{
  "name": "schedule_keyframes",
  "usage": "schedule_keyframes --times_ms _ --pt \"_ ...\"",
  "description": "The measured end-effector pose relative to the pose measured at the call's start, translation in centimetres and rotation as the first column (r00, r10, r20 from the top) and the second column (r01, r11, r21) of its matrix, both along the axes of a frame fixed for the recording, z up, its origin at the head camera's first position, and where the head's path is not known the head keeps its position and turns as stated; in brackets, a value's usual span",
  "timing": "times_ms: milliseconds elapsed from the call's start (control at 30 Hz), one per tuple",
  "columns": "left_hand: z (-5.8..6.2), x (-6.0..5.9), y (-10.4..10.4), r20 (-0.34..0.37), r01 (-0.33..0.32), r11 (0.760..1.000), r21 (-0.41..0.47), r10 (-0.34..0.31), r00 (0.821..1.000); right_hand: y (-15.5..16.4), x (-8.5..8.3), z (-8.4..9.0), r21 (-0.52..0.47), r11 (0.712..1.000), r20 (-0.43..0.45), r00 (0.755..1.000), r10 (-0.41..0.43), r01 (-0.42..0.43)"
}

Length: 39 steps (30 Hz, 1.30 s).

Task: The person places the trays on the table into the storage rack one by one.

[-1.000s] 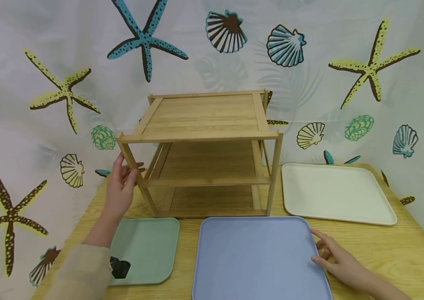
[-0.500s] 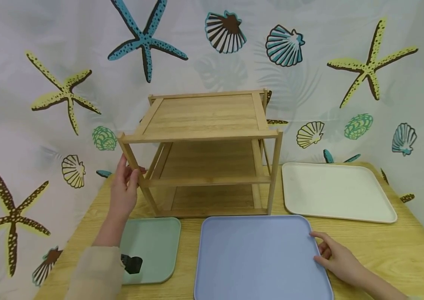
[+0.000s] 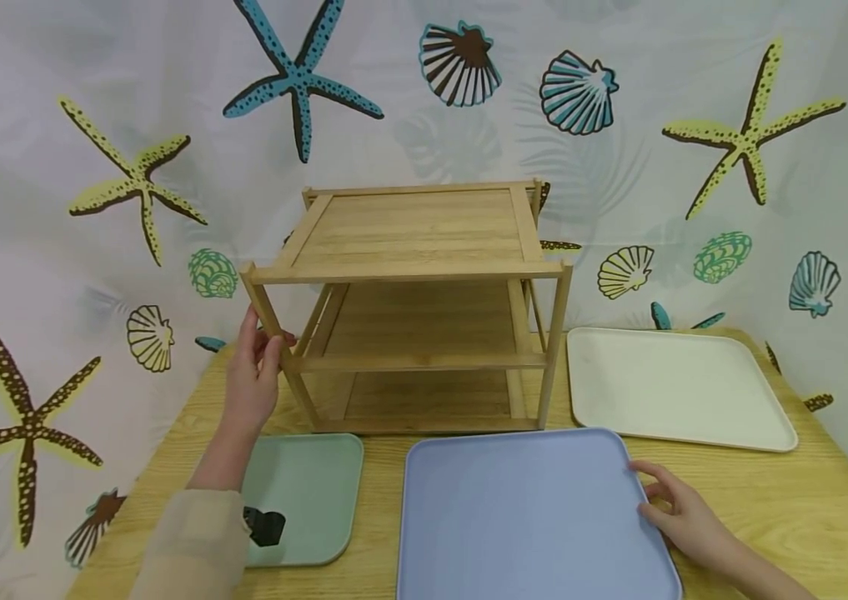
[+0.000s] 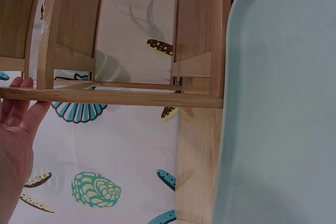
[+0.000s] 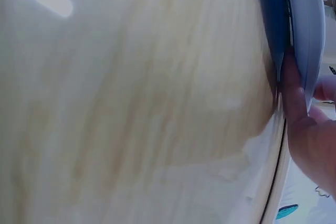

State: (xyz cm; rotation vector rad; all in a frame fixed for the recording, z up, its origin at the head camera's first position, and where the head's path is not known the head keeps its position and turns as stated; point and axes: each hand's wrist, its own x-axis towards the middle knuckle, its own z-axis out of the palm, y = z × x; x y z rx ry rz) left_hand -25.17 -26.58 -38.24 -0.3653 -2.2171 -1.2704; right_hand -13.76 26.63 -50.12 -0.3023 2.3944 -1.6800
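A three-tier wooden shelf rack (image 3: 416,229) stands against the patterned backdrop. My left hand (image 3: 254,383) holds its front left post, thumb on the front and fingers reaching behind; the left wrist view also has this hand (image 4: 16,140) around the post. At front centre is a blue rectangular tray (image 3: 529,517), its lower part cut off by the frame. My right hand (image 3: 689,517) grips the tray's right rim. In the right wrist view, fingers (image 5: 295,87) lie along the tray's edge, and the tray slants above the tabletop.
A pale green tray (image 3: 311,492) lies at front left, partly under the left forearm. A cream tray (image 3: 671,383) rests at the right of the rack. The wooden table (image 3: 791,500) meets the shell-and-starfish cloth (image 3: 461,142) behind.
The blue tray has shifted slightly rightward, its far edge now sloping up toward the right, with my right hand moving along. My left hand stays on the rack's post.
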Motion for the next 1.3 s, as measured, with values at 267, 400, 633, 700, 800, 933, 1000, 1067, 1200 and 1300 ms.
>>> schedule_keyframes --times_ms 267,400,633,700,800,933,1000,1067,1200,1300 --pt "2.1 1.9 1.3 -0.011 -0.001 1.0 -0.015 0.001 1.0 1.3 -0.3 -0.4 -0.413 0.897 0.161 0.957 0.242 -0.157" --pt "2.0 1.8 1.1 -0.009 0.004 1.0 -0.013 -0.004 1.0 1.6 -0.1 0.0 -0.51 0.842 0.178 0.937 0.302 -0.174" --pt "2.1 1.7 1.1 -0.017 -0.001 0.999 -0.036 0.0 1.0 2.3 0.2 0.5 -0.573 0.795 0.145 0.929 0.339 -0.201" --pt "2.0 1.7 1.0 -0.036 -0.002 0.999 -0.042 0.001 0.999 2.4 0.2 0.8 -0.592 0.779 0.134 0.929 0.346 -0.205" --pt "2.1 1.7 1.1 -0.076 -0.012 0.999 -0.05 0.008 0.997 2.7 0.3 1.1 -0.613 0.762 0.12 0.929 0.35 -0.208" --pt "2.0 1.5 1.2 -0.111 -0.036 0.998 -0.047 0.031 0.993 3.2 0.5 1.6 -0.626 0.755 0.122 0.932 0.342 -0.195" --pt "2.1 1.6 1.3 -0.108 -0.051 0.998 -0.038 0.046 0.993 3.5 0.6 1.9 -0.637 0.75 0.137 0.931 0.338 -0.178" --pt "2.1 1.6 1.3 -0.097 -0.059 0.998 -0.031 0.055 0.994 3.8 0.8 2.2 -0.648 0.747 0.162 0.931 0.326 -0.149" --pt "2.2 1.6 1.3 -0.092 -0.061 0.998 -0.032 0.058 0.994 4.3 1.1 3.1 -0.694 0.711 0.181 0.928 0.326 -0.114" --pt "2.1 1.5 1.2 -0.101 -0.051 0.998 -0.033 0.048 0.994 4.4 1.2 3.9 -0.722 0.681 0.159 0.93 0.332 -0.12"
